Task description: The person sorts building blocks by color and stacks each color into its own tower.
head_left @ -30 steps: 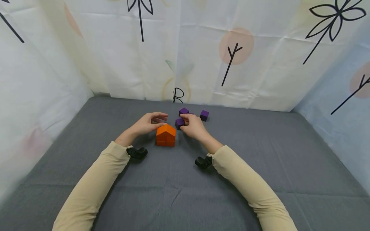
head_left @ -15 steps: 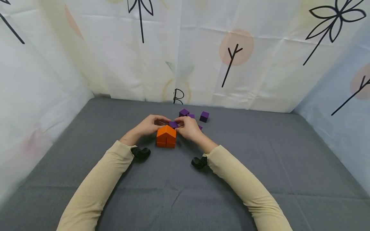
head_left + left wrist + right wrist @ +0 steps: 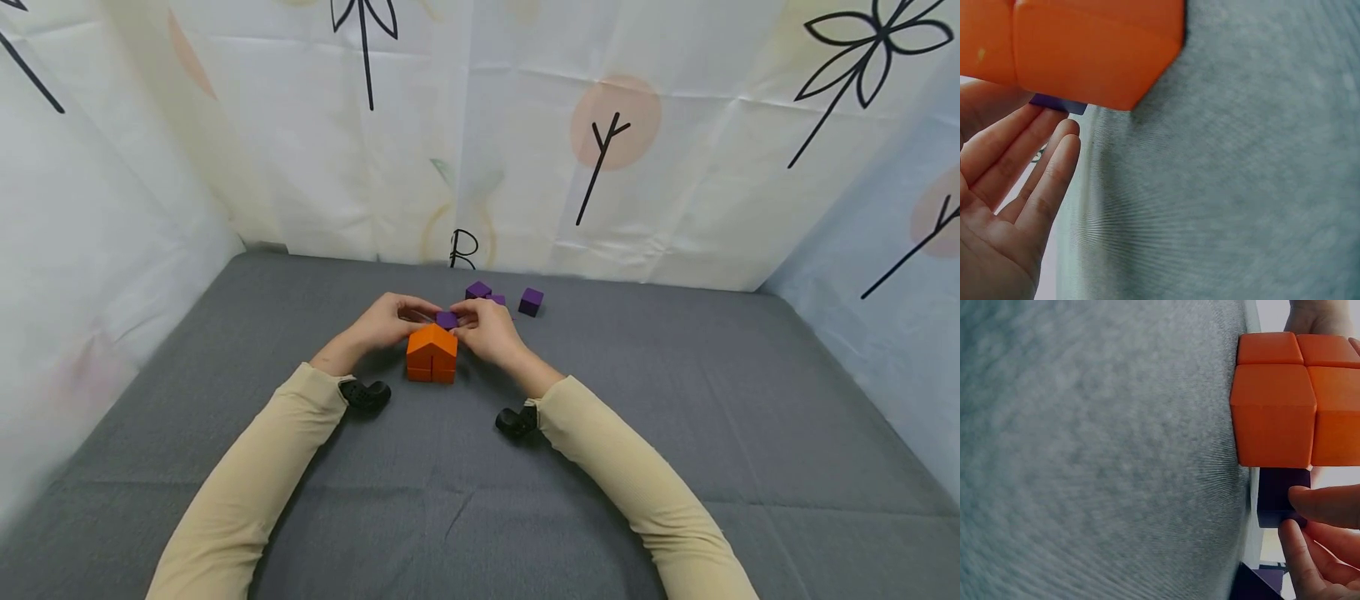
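Observation:
A purple cube (image 3: 446, 320) is just behind the orange house-shaped stack of blocks (image 3: 431, 354), partly hidden by its roof in the head view. My right hand (image 3: 487, 331) pinches this cube between thumb and fingers (image 3: 1297, 550), close against the orange blocks (image 3: 1274, 415) in the right wrist view. From the other side, my left hand (image 3: 381, 322) reaches in with nearly straight fingers (image 3: 1054, 181). Their tips are right at the purple cube (image 3: 1060, 104), while the left thumb lies along the orange stack (image 3: 1079, 56).
Beyond the right hand lie more purple cubes, one (image 3: 477, 290) with another (image 3: 496, 300) beside it, and one (image 3: 531, 302) farther right. A grey cloth (image 3: 600, 467) covers the table. A patterned white curtain (image 3: 525, 192) hangs behind it.
My right hand has carried a purple cube left, from beside the orange stack to just behind it. My left hand has edged right, bringing its fingertips to the cube.

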Tool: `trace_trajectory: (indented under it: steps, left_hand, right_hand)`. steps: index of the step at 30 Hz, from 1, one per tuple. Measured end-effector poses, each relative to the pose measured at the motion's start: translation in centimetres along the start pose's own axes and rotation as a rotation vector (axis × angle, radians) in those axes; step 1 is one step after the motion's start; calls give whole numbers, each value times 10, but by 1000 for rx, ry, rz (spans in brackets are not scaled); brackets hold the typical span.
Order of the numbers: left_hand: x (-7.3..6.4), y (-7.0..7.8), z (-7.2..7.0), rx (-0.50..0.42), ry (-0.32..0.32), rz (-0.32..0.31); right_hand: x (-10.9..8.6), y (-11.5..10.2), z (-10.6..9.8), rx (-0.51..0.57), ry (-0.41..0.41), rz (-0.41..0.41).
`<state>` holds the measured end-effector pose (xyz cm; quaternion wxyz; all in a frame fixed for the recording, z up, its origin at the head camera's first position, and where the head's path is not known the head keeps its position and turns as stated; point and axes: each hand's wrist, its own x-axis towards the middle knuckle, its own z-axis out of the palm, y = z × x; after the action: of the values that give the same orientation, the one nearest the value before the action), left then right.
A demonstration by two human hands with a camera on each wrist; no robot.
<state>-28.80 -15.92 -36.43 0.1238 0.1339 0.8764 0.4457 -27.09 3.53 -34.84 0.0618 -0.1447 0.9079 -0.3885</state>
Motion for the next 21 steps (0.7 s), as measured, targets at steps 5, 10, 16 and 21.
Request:
trace_trajectory:
  steps: [5, 10, 16, 21]
  left_hand:
    - [-3, 7, -4, 6, 11, 9]
    - [-6, 14, -7, -3, 14, 8]
    - [-9, 19, -10, -5, 15, 10]
    - [-13, 29, -12, -18, 21, -1]
  right_hand:
    - [-2, -3, -4, 35, 6, -16]
    - [-3, -7, -7, 52, 10, -6]
    - [-4, -9, -10, 54, 24, -29]
    - [-7, -12, -15, 90, 31, -62]
